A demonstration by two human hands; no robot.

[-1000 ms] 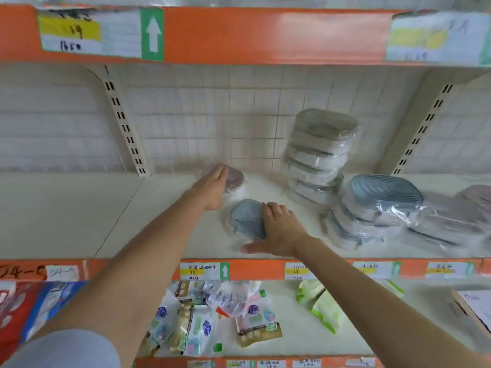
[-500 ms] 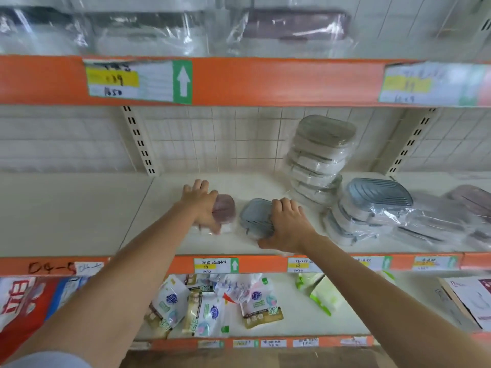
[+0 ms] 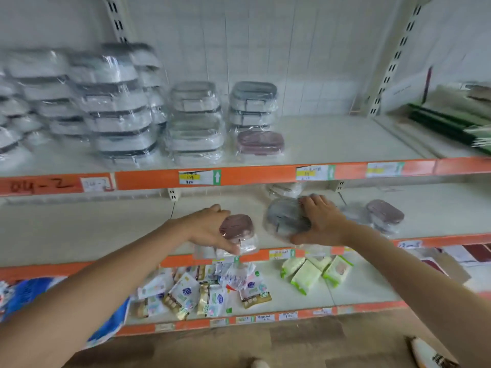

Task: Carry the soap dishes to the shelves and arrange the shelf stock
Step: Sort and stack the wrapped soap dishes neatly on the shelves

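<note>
Mostly white shelves [image 3: 87,229] (orange edges).

Counted: 2 hands in view, left [image 3: 212,229] w/ 1 mauve soap dish [image 3: 236,226], right [image 3: 322,224] w/ 1 grey soap dish [image 3: 285,217]; 3 orange-edged shelves [image 3: 265,173]; approx 4 green wipe packs [image 3: 305,276]; upper stacks too blurred to count

Shop: price-tagged shelves [image 3: 265,172], wrapped stock [image 3: 119,102].
</note>
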